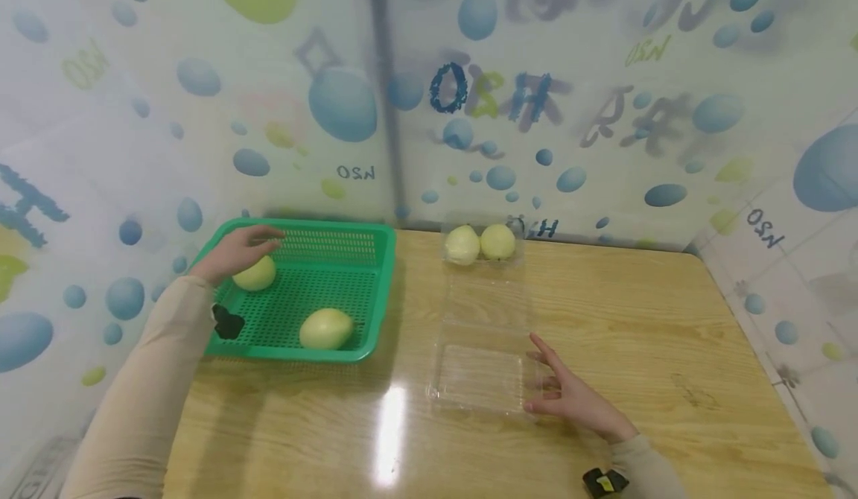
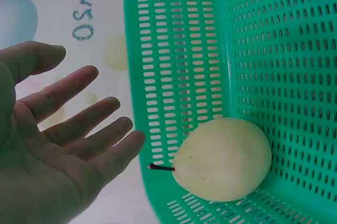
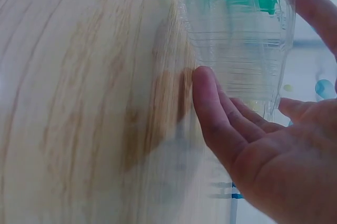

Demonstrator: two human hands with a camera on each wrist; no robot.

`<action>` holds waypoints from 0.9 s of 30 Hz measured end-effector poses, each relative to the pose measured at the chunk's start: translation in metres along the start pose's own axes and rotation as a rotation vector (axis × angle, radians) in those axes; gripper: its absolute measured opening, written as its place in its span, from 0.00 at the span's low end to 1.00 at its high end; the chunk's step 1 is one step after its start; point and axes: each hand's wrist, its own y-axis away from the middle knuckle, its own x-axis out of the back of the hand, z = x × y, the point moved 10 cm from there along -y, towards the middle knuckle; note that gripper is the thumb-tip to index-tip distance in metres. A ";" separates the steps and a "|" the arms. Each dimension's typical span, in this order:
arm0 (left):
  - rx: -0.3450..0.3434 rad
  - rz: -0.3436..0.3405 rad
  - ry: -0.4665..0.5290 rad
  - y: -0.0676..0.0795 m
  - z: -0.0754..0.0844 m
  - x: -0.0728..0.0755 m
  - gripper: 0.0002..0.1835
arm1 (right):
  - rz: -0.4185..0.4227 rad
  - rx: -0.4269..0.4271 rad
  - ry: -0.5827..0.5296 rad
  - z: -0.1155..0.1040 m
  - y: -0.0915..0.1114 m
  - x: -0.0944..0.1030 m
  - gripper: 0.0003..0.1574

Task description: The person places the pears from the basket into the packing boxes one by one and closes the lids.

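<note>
My left hand (image 1: 241,252) hangs over the left side of a green plastic basket (image 1: 383,283). Its fingers are spread with nothing in them, and a pale yellow-green pear (image 1: 255,274) lies just below. That pear (image 2: 224,159) shows its dark stem in the left wrist view. Another pear (image 1: 326,329) lies near the basket's front. On the table, a clear plastic clamshell box (image 1: 479,372) lies with its lid folded back. My right hand (image 1: 570,395) touches the box's right side, fingers extended. In the right wrist view, these fingers (image 3: 213,108) lie along the clear wall.
Two more pears (image 1: 498,242) sit in a clear container at the back of the wooden table (image 1: 623,320), near the wall. A patterned sheet (image 1: 415,149) with blue and green drops stands behind and on both sides. Black bands (image 1: 603,482) are on both wrists.
</note>
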 end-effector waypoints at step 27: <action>0.144 0.004 -0.003 0.010 -0.064 0.009 0.36 | -0.005 -0.014 0.009 -0.004 -0.001 -0.002 0.65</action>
